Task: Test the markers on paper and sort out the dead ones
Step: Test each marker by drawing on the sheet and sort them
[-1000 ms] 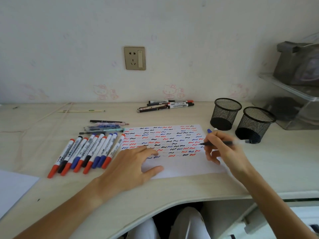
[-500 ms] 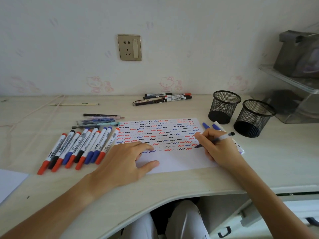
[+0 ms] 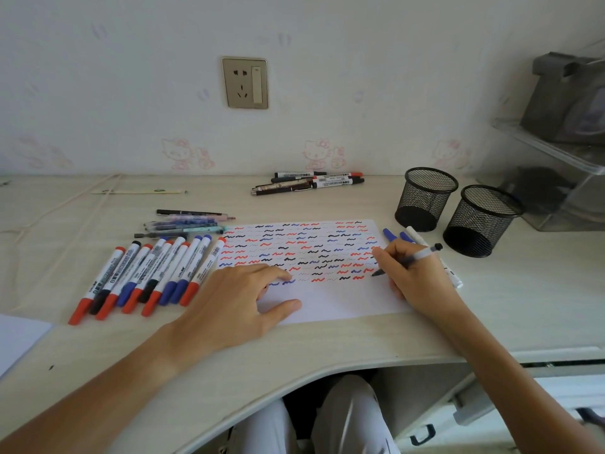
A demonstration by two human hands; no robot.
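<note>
Now the right hand (image 3: 415,276) pinches a thin pen (image 3: 407,261), tip on the squiggle-covered paper (image 3: 327,303) mid-tabletop; the left hand (image 3: 229,306) lies spread flat, pinning the sheet beside the marker row (image 3: 147,273).

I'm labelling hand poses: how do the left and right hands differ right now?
The left hand lies palm down with fingers spread on the paper, pressing it flat; the right hand is curled, pinching a pen. The left hand holds nothing; the right hand has the pen's tip at the last row of squiggles. Both hands rest on the same sheet.
</note>
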